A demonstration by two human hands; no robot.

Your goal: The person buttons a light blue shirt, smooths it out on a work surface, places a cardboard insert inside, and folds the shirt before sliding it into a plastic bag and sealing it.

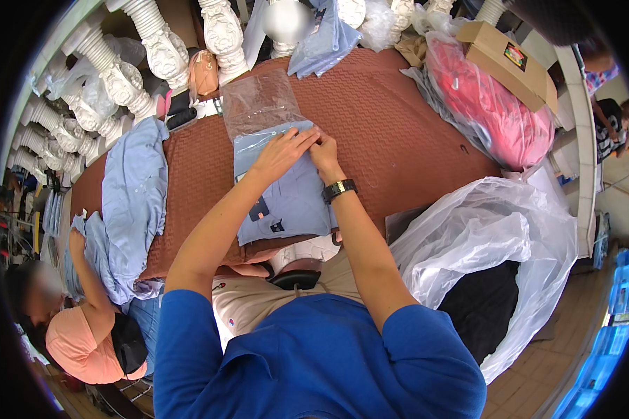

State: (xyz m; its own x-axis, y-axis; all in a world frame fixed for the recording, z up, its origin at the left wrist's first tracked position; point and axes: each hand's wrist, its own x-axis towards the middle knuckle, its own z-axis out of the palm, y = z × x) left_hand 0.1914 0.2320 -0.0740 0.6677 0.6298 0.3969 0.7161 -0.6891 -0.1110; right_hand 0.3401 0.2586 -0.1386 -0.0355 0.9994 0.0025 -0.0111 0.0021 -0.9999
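Observation:
A folded light blue shirt lies on the brown-covered table in front of me, a dark tag on its front. From its far edge a clear plastic bag stretches away, flat on the cloth; whether it wraps the shirt I cannot tell. My left hand rests over the shirt's far end, fingers together and reaching toward the right hand. Closed in a pinch beside it, my right hand touches the left fingertips at the far right corner. What they pinch is hidden. A dark watch is on my right wrist.
Loose blue shirts lie at the left, where a seated person handles one. Bagged blue shirts lie at the far edge. Right are a red bundle in plastic, a cardboard box and a large plastic bag holding dark cloth.

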